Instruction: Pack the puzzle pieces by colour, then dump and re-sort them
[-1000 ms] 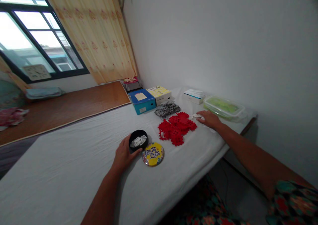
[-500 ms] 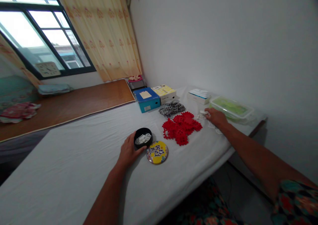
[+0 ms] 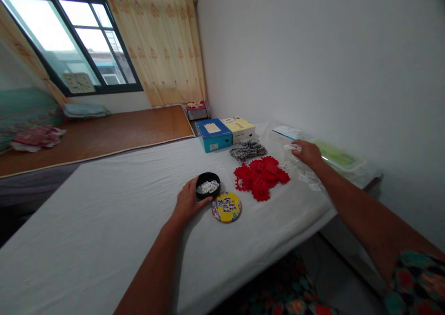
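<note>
My left hand (image 3: 187,200) is wrapped round the near left side of a round black tin (image 3: 207,176), thumb along its front. Small white openwork pieces (image 3: 209,187) lie inside the tin. Touching or nearly touching it is a round yellow lid (image 3: 227,207) with dark lettering. Farther right, my right hand (image 3: 308,153) pinches some white openwork pieces (image 3: 292,147) above the table. More flat white pieces (image 3: 308,176) are scattered below that hand. Between the hands sit a heap of red lacy pieces (image 3: 260,178) and, behind it, a heap of grey ones (image 3: 248,150).
A blue box (image 3: 215,138) and a yellow-and-white box (image 3: 241,129) stand at the back. Along the wall are a white box (image 3: 288,132) and a clear-lidded green container (image 3: 339,155). The white-clothed table (image 3: 114,213) drops off at its near right edge.
My right hand has lifted a little with the white pieces, and more loose ones now show on the table. My left hand stays on the tin. The whole view has shifted slightly.
</note>
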{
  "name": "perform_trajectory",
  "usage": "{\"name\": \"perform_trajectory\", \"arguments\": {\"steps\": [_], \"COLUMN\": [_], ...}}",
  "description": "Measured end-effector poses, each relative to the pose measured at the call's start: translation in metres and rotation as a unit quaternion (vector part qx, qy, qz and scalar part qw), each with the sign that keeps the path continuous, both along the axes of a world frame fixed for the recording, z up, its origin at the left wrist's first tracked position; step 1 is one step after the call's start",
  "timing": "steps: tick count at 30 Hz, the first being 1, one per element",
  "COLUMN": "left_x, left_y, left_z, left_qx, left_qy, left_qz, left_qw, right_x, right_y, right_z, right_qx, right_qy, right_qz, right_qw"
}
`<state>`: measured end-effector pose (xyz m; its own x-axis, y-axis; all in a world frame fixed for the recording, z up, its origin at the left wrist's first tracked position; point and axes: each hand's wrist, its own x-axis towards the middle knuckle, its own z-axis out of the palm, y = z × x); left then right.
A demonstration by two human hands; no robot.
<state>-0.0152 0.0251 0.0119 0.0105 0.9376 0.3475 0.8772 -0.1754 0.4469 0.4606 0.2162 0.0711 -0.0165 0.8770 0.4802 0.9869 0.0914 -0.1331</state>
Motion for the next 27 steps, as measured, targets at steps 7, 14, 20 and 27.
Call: {"name": "perform_trajectory", "arguments": {"steps": [7,14,20,27], "left_x": [0.004,0.006,0.007,0.008], "left_y": [-0.004,-0.007,-0.007,-0.006], "left_z": [-0.001,0.0,0.003,0.002], "left_qx": [-0.009,-0.014,-0.01,-0.02], "left_qy": [-0.009,-0.027,-0.042,-0.031], "left_qz": [0.002,0.011,0.007,0.012], "left_qw": [1.0,0.999,0.999,0.999], "right_x": [-0.147,-0.302,-0.338,-0.334], "right_y": [-0.025,-0.082,-0.078,-0.08], "right_z": [0.043,0.044,0.025,0.009], "right_qx": [-0.015,-0.146,-0.194,-0.208], "right_qy": [0.1,-0.075,-0.105,0.053], "right_qz": [0.261,0.456,0.458,0.455], "right_qw": [0.96,0.875,0.861,0.864]}}
